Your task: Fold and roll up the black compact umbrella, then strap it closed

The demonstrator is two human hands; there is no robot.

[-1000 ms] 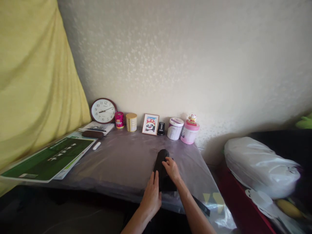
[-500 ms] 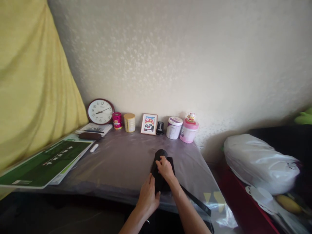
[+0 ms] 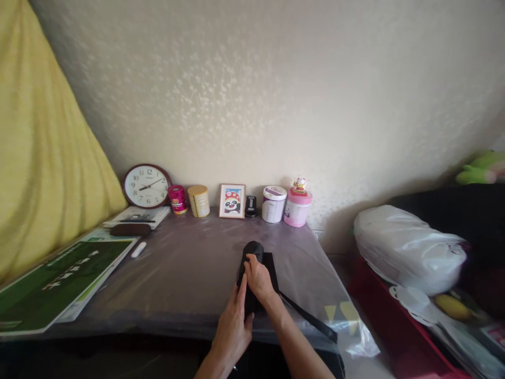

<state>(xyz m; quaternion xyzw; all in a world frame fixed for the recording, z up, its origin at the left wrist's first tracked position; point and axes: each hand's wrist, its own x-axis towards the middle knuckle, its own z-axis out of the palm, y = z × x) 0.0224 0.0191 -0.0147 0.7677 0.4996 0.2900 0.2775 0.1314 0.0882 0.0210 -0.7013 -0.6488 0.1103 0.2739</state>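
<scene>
A black rolled bundle (image 3: 253, 248) with a rounded far end lies near the front of the table; whether it is an umbrella or a rolled bag I cannot tell. Beside it on the right is a flat black flap (image 3: 270, 261), and a black strap (image 3: 311, 318) trails toward the right front edge. My left hand (image 3: 234, 318) grips the near left side of the bundle, fingers along it and thumb on the near end. My right hand (image 3: 258, 279) lies over its top with curled fingers, the fingertips close to those of my left hand. Both palms hide much of the bundle.
Along the wall stand a clock (image 3: 147, 185), a pink can (image 3: 177, 200), a yellow-lidded can (image 3: 199, 201), a picture frame (image 3: 232, 201) and two tubs, one topped by a figurine (image 3: 299, 185). Green boards (image 3: 67, 279) lie left; a white bag (image 3: 406, 247) sits right.
The view has shifted a little, so the table items sit further left. My left fingers have slid forward along the bundle, closer to my right hand, which still rests on top.
</scene>
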